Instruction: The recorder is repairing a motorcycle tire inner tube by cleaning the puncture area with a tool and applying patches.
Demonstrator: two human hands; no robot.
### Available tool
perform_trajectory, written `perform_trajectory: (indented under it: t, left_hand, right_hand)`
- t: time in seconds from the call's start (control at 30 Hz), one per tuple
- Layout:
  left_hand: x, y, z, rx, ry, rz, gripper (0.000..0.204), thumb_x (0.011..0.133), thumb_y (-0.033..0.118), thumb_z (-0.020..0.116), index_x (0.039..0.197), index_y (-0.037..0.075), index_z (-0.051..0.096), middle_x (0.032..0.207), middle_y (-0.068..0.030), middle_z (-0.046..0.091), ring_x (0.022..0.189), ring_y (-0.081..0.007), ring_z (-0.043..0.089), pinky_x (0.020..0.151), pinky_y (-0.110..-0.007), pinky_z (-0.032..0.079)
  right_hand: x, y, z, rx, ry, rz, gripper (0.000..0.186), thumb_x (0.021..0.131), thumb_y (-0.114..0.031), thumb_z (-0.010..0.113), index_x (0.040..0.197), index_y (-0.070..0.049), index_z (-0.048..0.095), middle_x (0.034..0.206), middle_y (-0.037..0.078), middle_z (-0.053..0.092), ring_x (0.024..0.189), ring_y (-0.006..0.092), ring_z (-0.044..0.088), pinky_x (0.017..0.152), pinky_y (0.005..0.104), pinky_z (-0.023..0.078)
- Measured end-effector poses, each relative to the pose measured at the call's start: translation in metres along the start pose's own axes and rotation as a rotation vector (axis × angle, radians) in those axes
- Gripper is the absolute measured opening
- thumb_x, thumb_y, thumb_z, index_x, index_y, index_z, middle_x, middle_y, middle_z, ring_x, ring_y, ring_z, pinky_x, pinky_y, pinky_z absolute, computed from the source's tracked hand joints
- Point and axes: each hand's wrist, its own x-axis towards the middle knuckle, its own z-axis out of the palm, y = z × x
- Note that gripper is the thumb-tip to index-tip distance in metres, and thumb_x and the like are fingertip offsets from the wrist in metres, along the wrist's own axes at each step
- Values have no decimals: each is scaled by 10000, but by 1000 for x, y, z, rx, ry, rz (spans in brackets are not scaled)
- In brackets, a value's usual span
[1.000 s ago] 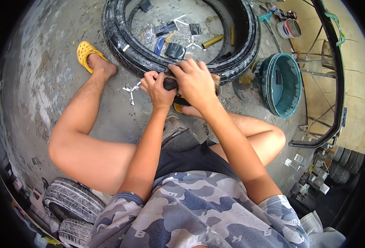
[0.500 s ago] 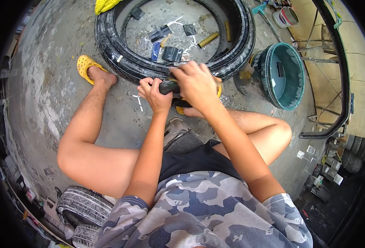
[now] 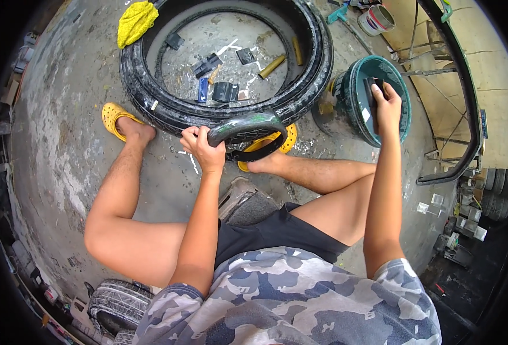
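My left hand (image 3: 206,150) is closed round one side of a glossy black ring-shaped part (image 3: 248,125) with greenish streaks. The part stands tilted above my yellow clog (image 3: 289,138), in front of a big black tyre (image 3: 134,86) lying flat. Over at the right, my right hand (image 3: 387,109) reaches into a teal bucket (image 3: 404,98). Its fingers pinch a dark flat piece (image 3: 371,91) that looks like sandpaper. Fine detail at the fingertips is too small to make out.
Several dark sheet pieces (image 3: 225,91) and two brass-coloured tubes (image 3: 273,66) lie inside the tyre's ring. A yellow cloth (image 3: 137,24) hangs on its rim. A black frame (image 3: 465,75) leans at the right. More tyres (image 3: 119,305) lie at the lower left.
My right hand has left the ring-shaped part and moved right into the bucket. My left hand still grips the part, which now shows more fully. The view has shifted slightly.
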Motion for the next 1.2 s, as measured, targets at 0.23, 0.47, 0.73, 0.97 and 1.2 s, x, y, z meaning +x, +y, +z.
perform_trajectory:
  t: [0.23, 0.47, 0.73, 0.97, 1.2]
  left_hand:
    - [17, 4, -24, -158, -118, 124, 328, 597, 55, 769, 823, 35, 532, 977, -131, 463, 958, -354, 446, 864, -452, 366]
    - [84, 65, -93, -150, -464, 322, 325, 568, 48, 757, 826, 19, 561, 911, -105, 492, 908, -313, 462, 834, -380, 391]
    - [184, 240, -91, 203, -563, 872, 350, 664, 13, 686, 974, 174, 692, 1124, -65, 488, 1117, -289, 477, 916, -421, 366]
    - [206, 231, 70, 67, -952, 1148, 538, 661, -124, 617, 1066, 217, 711, 1204, -108, 494, 1171, -321, 468, 1032, -436, 391]
    - [169, 175, 141, -190, -1055, 692, 419, 905, 56, 579, 1288, 223, 618, 1328, -172, 449, 1292, -335, 421, 1124, -377, 323]
  right_hand:
    - [60, 103, -63, 217, -115, 603, 334, 952, -166, 549, 1184, 75, 556, 925, 177, 680, 656, 225, 668, 547, 334, 529]
    - [77, 169, -53, 442, -161, 825, 302, 987, -213, 431, 1113, 29, 560, 874, 185, 682, 687, 273, 691, 575, 373, 562]
    - [72, 190, -32, 466, 16, 890, 307, 1011, -209, 435, 1153, 48, 525, 904, 214, 670, 713, 300, 699, 571, 406, 559]
    - [81, 242, -29, -10, 226, 699, 307, 851, -235, 722, 1017, 18, 672, 991, 151, 691, 914, 315, 686, 768, 451, 528]
    - [70, 185, -8, -157, 161, 667, 549, 779, -308, 781, 1240, -44, 642, 1206, 198, 661, 1092, 318, 655, 957, 381, 488]
